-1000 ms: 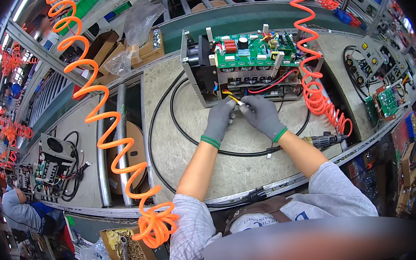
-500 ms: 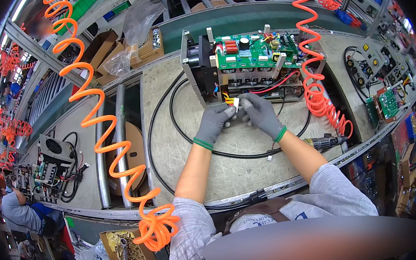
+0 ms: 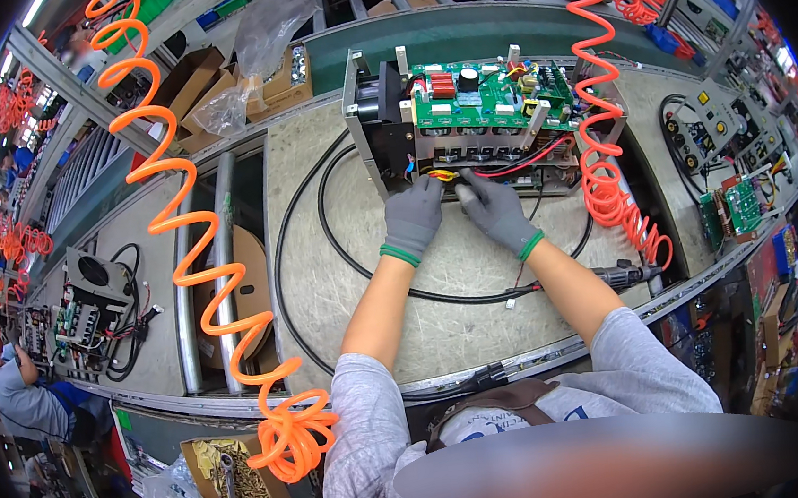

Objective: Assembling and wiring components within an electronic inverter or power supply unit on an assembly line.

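Note:
A metal-framed electrical unit (image 3: 397, 150) stands in front of me, with a green circuit board (image 3: 490, 94) on top and dark parts below. Both my hands wear grey gloves with green cuffs. At the unit's lower front edge, my left hand (image 3: 414, 217) is closed at the left end of a bundle of yellow wires (image 3: 443, 176). Opposite it, my right hand (image 3: 496, 212) pinches the bundle's other end, below the red wires (image 3: 543, 158). The white connector on these wires is hidden by my fingers.
A black cable (image 3: 342, 254) loops across the grey worktop (image 3: 407, 343). A power tool (image 3: 624, 275) lies right of my right forearm. Orange coiled hoses (image 3: 189, 215) hang on both sides. Other units (image 3: 91, 309) stand left and right. Behind are cardboard boxes (image 3: 281, 93). A person (image 3: 33, 404) works at far left.
Both hands have moved forward to the unit with the yellow wires. The white connector, visible between my fingers before, is now out of sight. The view has shifted slightly.

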`<act>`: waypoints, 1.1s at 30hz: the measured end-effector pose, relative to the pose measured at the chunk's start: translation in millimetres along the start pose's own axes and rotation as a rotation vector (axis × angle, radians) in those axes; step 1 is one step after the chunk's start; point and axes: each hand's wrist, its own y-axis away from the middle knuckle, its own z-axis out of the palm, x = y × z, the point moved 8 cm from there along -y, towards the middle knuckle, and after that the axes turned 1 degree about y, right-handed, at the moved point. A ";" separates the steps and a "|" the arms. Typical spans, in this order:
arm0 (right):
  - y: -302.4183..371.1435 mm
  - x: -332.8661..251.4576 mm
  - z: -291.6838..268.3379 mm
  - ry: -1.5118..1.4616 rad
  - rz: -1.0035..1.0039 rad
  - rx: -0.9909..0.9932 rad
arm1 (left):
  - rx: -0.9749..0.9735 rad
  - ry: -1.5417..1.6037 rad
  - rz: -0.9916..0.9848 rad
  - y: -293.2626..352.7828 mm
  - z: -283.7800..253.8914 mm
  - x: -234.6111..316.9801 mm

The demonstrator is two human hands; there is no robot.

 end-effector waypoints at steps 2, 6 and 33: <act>-4.3 -0.2 -4.5 0.027 -0.046 0.112 | -0.040 -0.021 -0.024 -1.5 8.1 -1.1; -11.2 -11.7 -6.9 0.251 -0.213 0.246 | -0.060 -0.009 -0.090 -0.5 15.1 -7.3; -18.6 -8.2 -4.5 0.326 0.034 0.199 | 0.224 0.507 -0.377 18.1 7.8 -23.4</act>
